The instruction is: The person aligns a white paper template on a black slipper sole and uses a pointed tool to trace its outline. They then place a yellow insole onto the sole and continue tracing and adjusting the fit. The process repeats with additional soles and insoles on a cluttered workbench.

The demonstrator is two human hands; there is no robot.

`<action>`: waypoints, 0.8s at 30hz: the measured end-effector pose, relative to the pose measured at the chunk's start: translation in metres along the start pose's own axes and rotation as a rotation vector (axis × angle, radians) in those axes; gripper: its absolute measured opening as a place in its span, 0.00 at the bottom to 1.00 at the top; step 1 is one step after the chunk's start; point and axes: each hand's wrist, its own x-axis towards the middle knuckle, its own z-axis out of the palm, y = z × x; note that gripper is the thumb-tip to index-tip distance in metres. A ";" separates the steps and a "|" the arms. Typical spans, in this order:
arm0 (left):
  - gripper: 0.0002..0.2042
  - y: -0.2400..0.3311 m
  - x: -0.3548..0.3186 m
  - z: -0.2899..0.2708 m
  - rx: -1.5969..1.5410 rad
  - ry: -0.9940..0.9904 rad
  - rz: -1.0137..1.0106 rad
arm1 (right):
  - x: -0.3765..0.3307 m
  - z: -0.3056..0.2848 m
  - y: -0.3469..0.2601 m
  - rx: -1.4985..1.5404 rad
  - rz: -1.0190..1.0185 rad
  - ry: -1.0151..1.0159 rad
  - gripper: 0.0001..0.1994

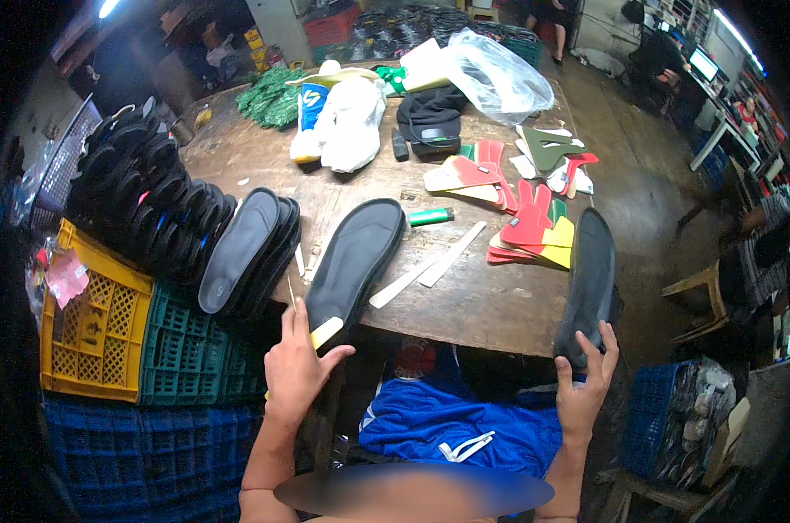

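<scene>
You can read no wording. White emblem (311, 98) on the blue-and-white item (313, 120); small dark labels (512, 221) on red cutouts (529, 227), illegible.

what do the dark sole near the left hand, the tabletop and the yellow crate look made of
Dark sole near the left hand: probably rubber or foam; matte, with a moulded raised rim.
Tabletop: apparently wood or plywood; brown, worn and stained.
Yellow crate: likely hard plastic, given its uniform colour and moulded lattice wall.

On our worn wooden table (491, 307) we see a dark sole (357, 248), pale strips (453, 254), a green tube (429, 217), red-and-yellow pieces (527, 222), a clear plastic bag (504, 83) and a green bundle (268, 98).
</scene>
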 end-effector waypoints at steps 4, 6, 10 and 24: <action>0.44 -0.011 0.003 0.012 -0.151 0.059 0.029 | -0.005 0.001 0.001 0.087 0.008 0.144 0.16; 0.41 -0.021 0.006 0.016 -0.319 0.102 0.059 | -0.006 0.001 0.000 0.183 -0.008 0.219 0.12; 0.32 -0.043 0.013 0.016 -0.825 0.194 -0.065 | -0.012 0.003 -0.015 0.285 -0.174 0.244 0.08; 0.51 -0.040 -0.076 0.038 -1.346 -1.010 -0.131 | -0.051 0.048 -0.033 1.357 0.124 -0.276 0.43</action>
